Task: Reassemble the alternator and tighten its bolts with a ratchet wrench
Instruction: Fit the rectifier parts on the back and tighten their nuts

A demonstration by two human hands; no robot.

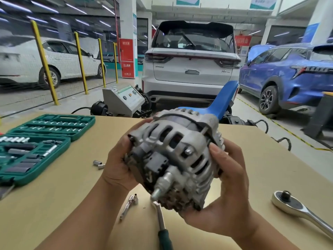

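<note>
Alternator lifted mid-frame, clasped by left hand and right hand on opposite sides, apparently to seat housing halves, with ratchet wrench idle at lower right

Ratchet wrench handle cut off at right edge.

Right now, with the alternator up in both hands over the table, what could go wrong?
The alternator is held off the table by the left hand and right hand alone; a slip could drop it onto the green-handled tool below. The ratchet wrench lies near the right edge and could be knocked off.
</note>
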